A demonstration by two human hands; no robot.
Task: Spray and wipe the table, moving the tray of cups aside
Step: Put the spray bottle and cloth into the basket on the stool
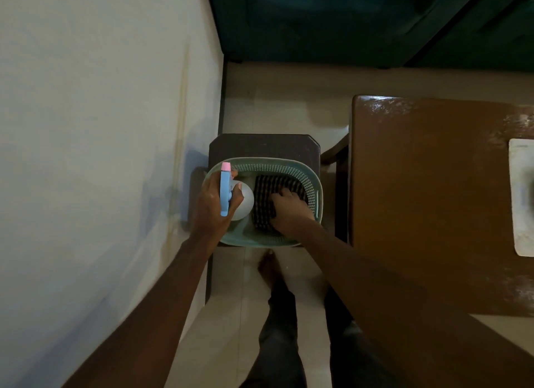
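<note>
My left hand (215,202) grips a spray bottle (226,189) with a blue trigger head, a pink nozzle and a white body, at the left inside of a green perforated basket (313,191). My right hand (289,208) reaches into the same basket and its fingers curl onto a dark checked cloth (264,198) lying on the basket's floor. The brown wooden table (433,202) stands to the right, its top shiny with pale patches. A white tray (520,196) sits at the table's right edge, cut off by the frame; no cups show.
The basket stands on a small dark stool (263,146) against a pale wall (101,156). A dark green sofa (346,20) fills the far side. My legs and a bare foot (268,264) stand on the light tiled floor between stool and table.
</note>
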